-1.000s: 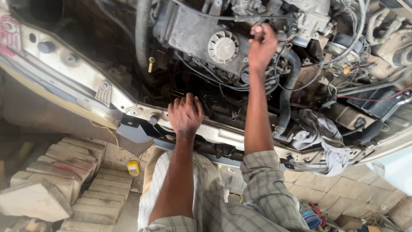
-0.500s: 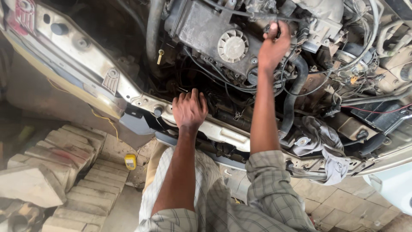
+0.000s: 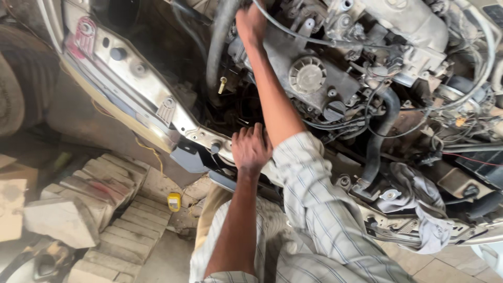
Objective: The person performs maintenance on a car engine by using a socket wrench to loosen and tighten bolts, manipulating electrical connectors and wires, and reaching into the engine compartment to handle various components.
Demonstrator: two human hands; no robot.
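Two bare hands, left hand (image 3: 251, 149) and right hand (image 3: 250, 23), one engine (image 3: 335, 78), one thick black hose (image 3: 380, 133), one grey rag (image 3: 419, 202), one small yellow container (image 3: 174, 201), perhaps four stacked paving slabs (image 3: 112, 181), one tyre (image 3: 21, 89)

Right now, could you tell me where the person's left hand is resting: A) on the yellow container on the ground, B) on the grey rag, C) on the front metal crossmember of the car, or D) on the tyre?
C: the left hand lies flat on the front metal crossmember, apart from the grey rag.
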